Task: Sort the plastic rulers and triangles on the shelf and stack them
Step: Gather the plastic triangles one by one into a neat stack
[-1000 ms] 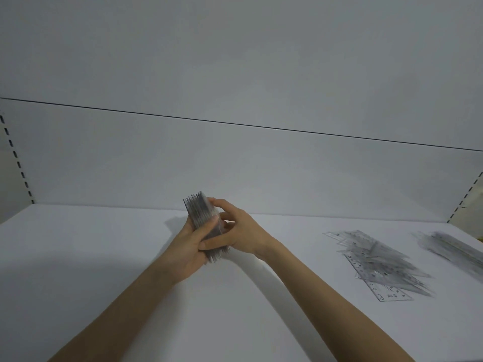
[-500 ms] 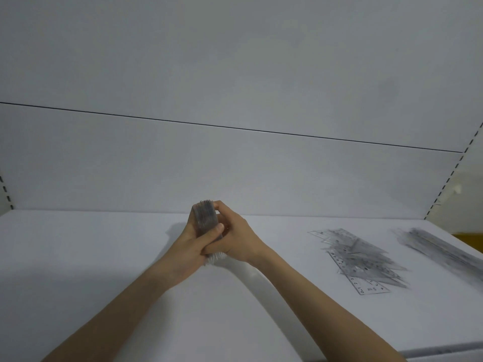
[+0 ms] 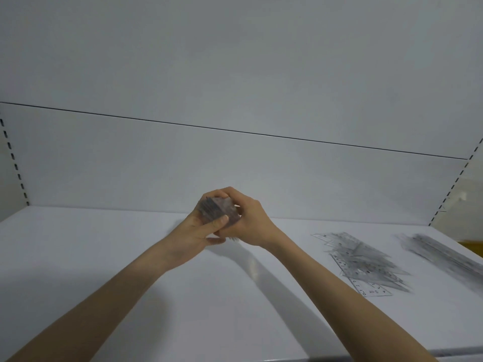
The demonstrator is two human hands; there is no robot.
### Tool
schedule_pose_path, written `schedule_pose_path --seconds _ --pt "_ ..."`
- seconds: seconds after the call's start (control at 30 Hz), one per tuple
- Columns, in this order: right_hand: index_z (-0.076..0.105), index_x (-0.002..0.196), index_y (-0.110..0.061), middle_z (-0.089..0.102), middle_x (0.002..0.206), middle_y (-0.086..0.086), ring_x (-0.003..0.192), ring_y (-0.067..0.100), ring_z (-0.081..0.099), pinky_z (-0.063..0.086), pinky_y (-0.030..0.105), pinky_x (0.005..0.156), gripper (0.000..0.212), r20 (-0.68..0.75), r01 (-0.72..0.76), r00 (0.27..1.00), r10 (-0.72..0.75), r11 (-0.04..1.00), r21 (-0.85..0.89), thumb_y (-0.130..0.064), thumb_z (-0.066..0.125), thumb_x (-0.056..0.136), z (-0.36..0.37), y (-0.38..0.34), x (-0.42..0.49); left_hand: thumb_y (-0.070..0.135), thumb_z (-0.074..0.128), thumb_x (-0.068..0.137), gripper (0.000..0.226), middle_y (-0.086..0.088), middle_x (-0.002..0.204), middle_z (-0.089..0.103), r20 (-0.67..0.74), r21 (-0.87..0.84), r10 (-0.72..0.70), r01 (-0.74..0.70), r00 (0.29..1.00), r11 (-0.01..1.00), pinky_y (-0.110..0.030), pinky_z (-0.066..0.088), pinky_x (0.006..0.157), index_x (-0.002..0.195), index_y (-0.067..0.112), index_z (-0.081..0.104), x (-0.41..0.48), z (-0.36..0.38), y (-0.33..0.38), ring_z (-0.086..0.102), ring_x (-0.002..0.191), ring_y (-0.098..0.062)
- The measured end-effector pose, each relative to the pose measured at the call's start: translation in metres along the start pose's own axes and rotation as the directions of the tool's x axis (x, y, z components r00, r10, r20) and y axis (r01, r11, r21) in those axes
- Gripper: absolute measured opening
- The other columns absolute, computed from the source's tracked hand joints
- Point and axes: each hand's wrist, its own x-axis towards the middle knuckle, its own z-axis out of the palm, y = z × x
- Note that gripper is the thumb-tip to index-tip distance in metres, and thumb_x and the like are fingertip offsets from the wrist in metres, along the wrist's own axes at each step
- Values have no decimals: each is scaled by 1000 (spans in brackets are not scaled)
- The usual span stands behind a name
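Both hands hold one thick bundle of clear plastic pieces (image 3: 214, 210) upright above the middle of the white shelf (image 3: 104, 270). My left hand (image 3: 201, 231) grips it from the left and below, thumb across its front. My right hand (image 3: 248, 220) curls over its top and right side. Which kind of piece the bundle holds is too blurred to tell. A loose pile of clear triangles and rulers (image 3: 363, 259) lies flat at the right. Further right a long grey stack of rulers (image 3: 444, 254) lies on the shelf.
The shelf's white back panel (image 3: 235, 165) rises behind the hands. Slotted uprights stand at the far left (image 3: 13, 163) and far right (image 3: 454, 184). The shelf's front edge (image 3: 444, 352) shows at the lower right.
The bundle has sunk deeper between my hands and turned, with my right hand now wrapped over its top. The view has shifted a little, so the piles sit further left.
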Motion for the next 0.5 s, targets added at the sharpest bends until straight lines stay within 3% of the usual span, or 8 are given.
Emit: schedule_pose_path --seconds 0.17,0.23,0.3,0.43,0.5 --pt "60 106 -26 64 83 -3 55 6 54 49 28 51 51 85 -110 989 118 990 -88 0 74 64 1 10 0 36 78 66 57 -1 125 59 -28 139 -43 46 999 989 -55 48 95 118 34 56 -6 -15 -2 58 115 -27" --pt "57 110 -26 62 86 -3 56 4 54 45 19 49 54 144 -135 975 168 967 -217 -4 77 65 -2 19 2 32 81 60 68 -4 126 56 -41 184 -88 94 995 978 -48 51 94 121 42 54 -8 -27 2 59 115 -23" --pt "56 115 -27 60 92 -3 72 12 55 42 17 55 59 211 -112 955 207 914 -390 -10 80 64 -3 27 4 34 86 50 80 -2 126 55 -77 331 -133 151 988 931 -37 53 90 120 48 50 -11 -38 7 61 110 -14" --pt "56 112 -28 58 90 -2 84 19 55 53 35 67 55 325 -77 893 310 819 -569 -19 81 64 6 36 7 28 87 57 78 8 108 60 -126 753 -230 244 965 612 -22 55 74 120 35 41 -11 -31 3 64 87 -7" --pt "55 115 -30 58 91 -3 84 19 58 53 34 65 56 368 -75 859 356 799 -597 -18 79 65 13 36 11 30 80 61 73 10 99 59 -131 872 -242 227 962 433 -22 52 65 121 29 40 -8 -23 -5 63 80 -7"
